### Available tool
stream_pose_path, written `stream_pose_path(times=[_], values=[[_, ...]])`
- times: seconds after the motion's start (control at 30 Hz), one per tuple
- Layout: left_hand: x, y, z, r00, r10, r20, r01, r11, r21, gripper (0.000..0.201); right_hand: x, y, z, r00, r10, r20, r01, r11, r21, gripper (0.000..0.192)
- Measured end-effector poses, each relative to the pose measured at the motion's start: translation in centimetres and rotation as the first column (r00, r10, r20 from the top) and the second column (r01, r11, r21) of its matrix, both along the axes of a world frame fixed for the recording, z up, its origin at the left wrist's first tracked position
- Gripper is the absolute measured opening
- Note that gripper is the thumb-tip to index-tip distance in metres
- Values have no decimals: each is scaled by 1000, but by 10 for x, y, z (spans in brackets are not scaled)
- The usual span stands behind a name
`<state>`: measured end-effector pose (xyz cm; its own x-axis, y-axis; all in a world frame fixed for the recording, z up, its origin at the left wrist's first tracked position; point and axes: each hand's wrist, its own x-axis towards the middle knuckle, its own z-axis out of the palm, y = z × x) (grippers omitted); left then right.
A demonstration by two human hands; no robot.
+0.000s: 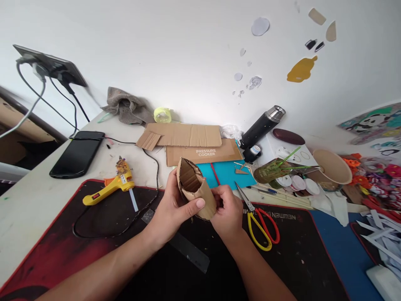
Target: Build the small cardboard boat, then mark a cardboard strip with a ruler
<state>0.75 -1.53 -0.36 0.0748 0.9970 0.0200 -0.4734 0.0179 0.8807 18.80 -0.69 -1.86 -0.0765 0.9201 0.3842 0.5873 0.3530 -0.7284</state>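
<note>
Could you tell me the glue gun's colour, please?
The glue gun is mainly yellow, seen in head view.

From here, the left hand (171, 207) has most of its fingers lost behind the cardboard tube (203, 198), whose bottom I can't see. The right hand (228, 211) curls, its fingertips out of sight. The left wrist (152, 234) covers the middle of a dark strip (191, 251). Scissors (249, 205) interrupt the mat's (297, 251) lettering (283, 216). The glue gun's (109, 189) label (123, 178) is too small to read; white paper strips (379, 236) run out of view on the right.
</note>
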Motion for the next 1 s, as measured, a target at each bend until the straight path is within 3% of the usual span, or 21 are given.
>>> stream_pose_path(times=[0.13,0.3,0.57,0.77,1.0], values=[[0,2,5,995,20,102,-8,993,-116,58,-2,0,-3,999,23,23,-23,1000,0,16],[-4,11,14,997,82,10,-77,964,-254,37,-1,1,-5,998,36,59,-38,999,32,16],[-11,19,21,996,78,-42,-88,922,-377,43,-3,-3,-6,986,63,152,-84,987,135,15],[-12,23,17,997,70,-32,-77,921,-382,40,-1,1,-5,973,109,205,-129,988,85,17],[-12,23,12,998,50,-26,-56,921,-385,48,3,1,-8,959,76,272,-102,991,84,15]])
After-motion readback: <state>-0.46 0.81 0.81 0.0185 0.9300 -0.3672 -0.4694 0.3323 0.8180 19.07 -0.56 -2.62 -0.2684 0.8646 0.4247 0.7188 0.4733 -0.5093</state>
